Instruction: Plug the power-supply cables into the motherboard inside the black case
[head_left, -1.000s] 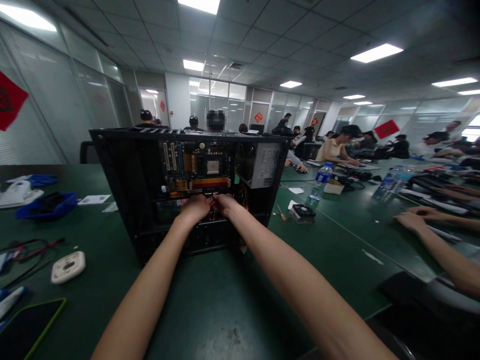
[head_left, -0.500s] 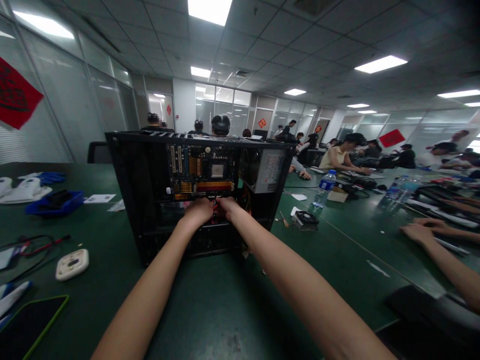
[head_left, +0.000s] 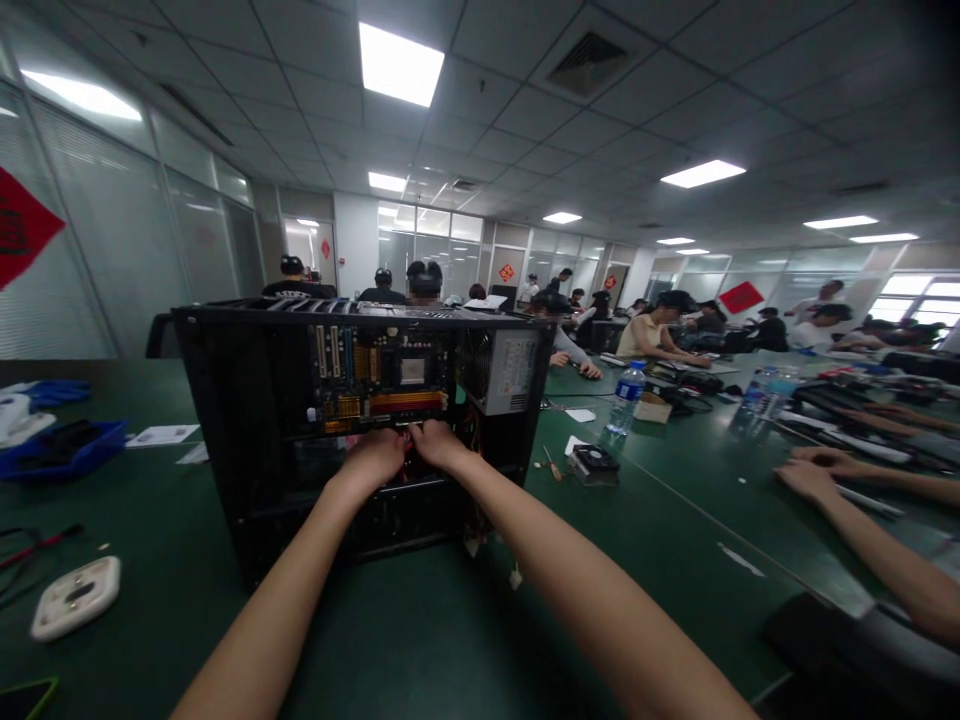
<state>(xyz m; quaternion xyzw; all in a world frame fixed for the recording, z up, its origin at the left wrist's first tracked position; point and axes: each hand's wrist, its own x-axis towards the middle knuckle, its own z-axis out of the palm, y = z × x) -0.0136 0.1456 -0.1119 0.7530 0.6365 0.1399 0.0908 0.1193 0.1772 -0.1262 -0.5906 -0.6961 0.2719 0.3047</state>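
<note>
An open black computer case (head_left: 240, 420) stands on the green table (head_left: 420, 640) in front of me, its motherboard (head_left: 382, 375) and grey power supply (head_left: 504, 368) showing. Both my arms reach into it. My left hand (head_left: 373, 458) and my right hand (head_left: 433, 443) are curled side by side just below the motherboard's lower edge, pinched together around red wires (head_left: 406, 450). The fingertips are hidden behind the knuckles.
A white plastic part (head_left: 75, 597) and a blue tray (head_left: 52, 448) lie to the left. A loose fan (head_left: 594, 462), a screwdriver (head_left: 553, 463) and a water bottle (head_left: 625, 398) lie to the right. Another person's arms (head_left: 862, 520) rest on the table at far right; more people sit behind.
The view tilted up and shifted, so the case now sits lower and further left in the picture. My hands stay in the same spot inside the case.
</note>
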